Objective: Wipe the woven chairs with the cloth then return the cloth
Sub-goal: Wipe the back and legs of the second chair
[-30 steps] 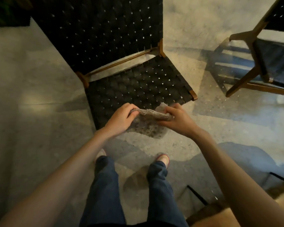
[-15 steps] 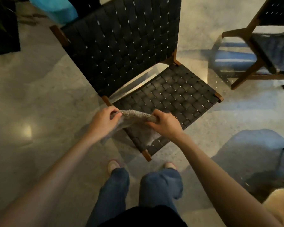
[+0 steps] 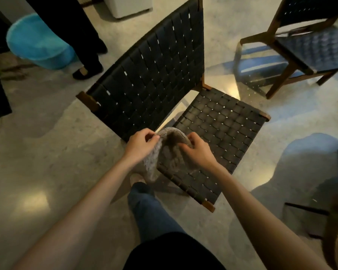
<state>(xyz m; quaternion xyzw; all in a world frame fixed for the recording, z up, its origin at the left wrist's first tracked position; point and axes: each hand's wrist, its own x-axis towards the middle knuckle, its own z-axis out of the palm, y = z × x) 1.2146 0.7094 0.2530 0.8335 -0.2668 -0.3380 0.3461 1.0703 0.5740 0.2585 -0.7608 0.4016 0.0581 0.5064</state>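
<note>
A black woven chair (image 3: 219, 121) with a wooden frame stands in front of me, its backrest to the left and its seat to the right. Over the seat's near left corner I hold a grey cloth (image 3: 165, 149) bunched into an arch between both hands. My left hand (image 3: 141, 142) pinches its left end and my right hand (image 3: 197, 150) grips its right end. The cloth's lower part hangs down between my hands. A second woven chair (image 3: 310, 41) stands at the upper right.
A blue bin (image 3: 37, 41) stands at the upper left beside another person's dark trouser legs and shoes (image 3: 86, 73). A white cabinet (image 3: 129, 4) is at the top. A dark metal frame (image 3: 308, 209) sits low at the right. The floor is polished stone.
My view has lifted and swung, so the chair's backrest and the bin came into sight. My hands drew closer together, and the cloth went from stretched flat to bunched in an arch.
</note>
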